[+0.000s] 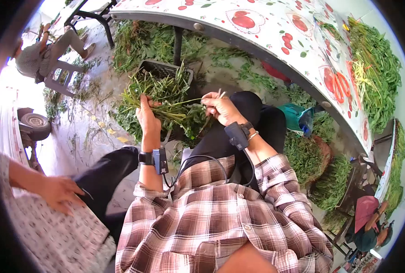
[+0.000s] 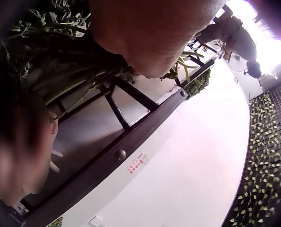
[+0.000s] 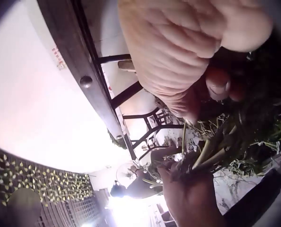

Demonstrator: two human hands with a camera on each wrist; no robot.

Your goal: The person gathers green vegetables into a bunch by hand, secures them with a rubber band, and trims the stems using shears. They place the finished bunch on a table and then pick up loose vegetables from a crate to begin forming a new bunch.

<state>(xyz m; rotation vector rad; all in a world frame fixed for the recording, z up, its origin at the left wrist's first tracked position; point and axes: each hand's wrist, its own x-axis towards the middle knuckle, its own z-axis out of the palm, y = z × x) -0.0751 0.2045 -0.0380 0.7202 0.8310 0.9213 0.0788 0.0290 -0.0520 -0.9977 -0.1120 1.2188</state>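
My left hand (image 1: 148, 119) grips a bunch of leafy green stems (image 1: 170, 117), its leaves hanging downward over my lap. To the right of it, my right hand (image 1: 221, 108) pinches a thin green stem (image 1: 192, 100) that runs across from the bunch. A small pale, slender piece (image 1: 222, 94) sticks out beyond the right fingers; I cannot tell what it is. In the right wrist view the left hand (image 3: 190, 196) wraps round the thick stems (image 3: 210, 153), with the right hand (image 3: 178, 52) above. Behind the bunch stands a dark plastic crate (image 1: 159, 68) with greens at it.
A cherry-patterned table (image 1: 266, 22) runs along the front, carrying orange-handled scissors (image 1: 339, 86) and a pile of greens (image 1: 375, 68). Loose greens (image 1: 143, 43) cover the floor. Another person's hand (image 1: 59, 193) is close on my left. A teal bag (image 1: 295, 119) sits right of my knee.
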